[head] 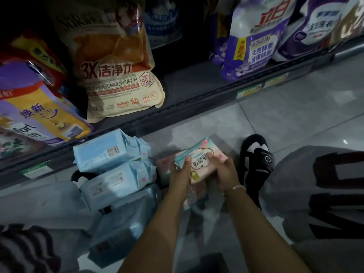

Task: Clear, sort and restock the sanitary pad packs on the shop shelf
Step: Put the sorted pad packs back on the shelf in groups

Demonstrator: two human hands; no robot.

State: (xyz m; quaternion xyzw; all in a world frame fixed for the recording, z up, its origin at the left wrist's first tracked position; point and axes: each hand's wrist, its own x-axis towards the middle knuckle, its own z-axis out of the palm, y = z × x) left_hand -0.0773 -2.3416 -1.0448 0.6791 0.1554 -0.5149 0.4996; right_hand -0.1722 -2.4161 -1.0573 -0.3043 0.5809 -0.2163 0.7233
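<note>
This is a shop aisle. Above the fingers (211, 157) runs a dark shelf (197, 83) stocked with big printed detergent bags (118, 62), price labels (249, 92) clipped along its front edge. Left of the fingers, blue pad packs (110, 152) are stacked on the grey tiled floor (295, 115).

Pink pad pack (201, 161) with white cloud panel and teal edge. Light blue packs (110, 154), white barcode label. Orange-and-cream detergent bag (118, 71). Black slipper (256, 164). Grey floor tiles (295, 115).
</note>
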